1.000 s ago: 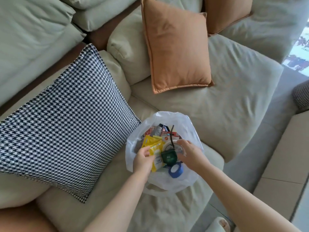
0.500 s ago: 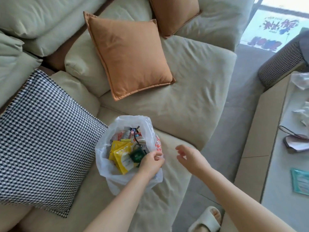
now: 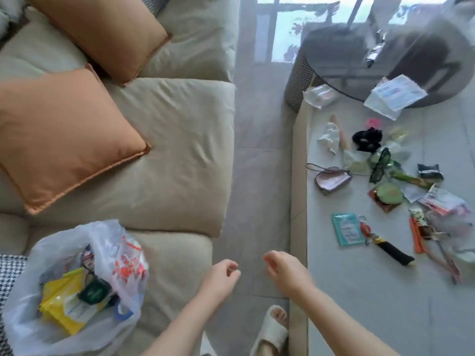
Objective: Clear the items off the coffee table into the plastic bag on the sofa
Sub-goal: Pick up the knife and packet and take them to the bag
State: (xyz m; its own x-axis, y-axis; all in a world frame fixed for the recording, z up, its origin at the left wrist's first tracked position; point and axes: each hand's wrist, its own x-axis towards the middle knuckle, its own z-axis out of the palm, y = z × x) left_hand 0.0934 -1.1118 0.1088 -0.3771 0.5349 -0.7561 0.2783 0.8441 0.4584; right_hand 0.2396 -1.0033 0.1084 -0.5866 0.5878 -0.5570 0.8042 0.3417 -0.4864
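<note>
Both hands, left (image 3: 221, 278) and right (image 3: 285, 271), empty, fingers loosely curled; bag (image 3: 33, 255) slumps open on sofa (image 3: 174, 150); table (image 3: 359, 291) clutter dense, risk of snagging neighbours

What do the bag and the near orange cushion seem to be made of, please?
Bag: thin, glossy plastic film, translucent and crinkled, contents showing through. Orange cushion: matte woven fabric, probably cotton or linen, soft creases, stitched flange edge.
</note>
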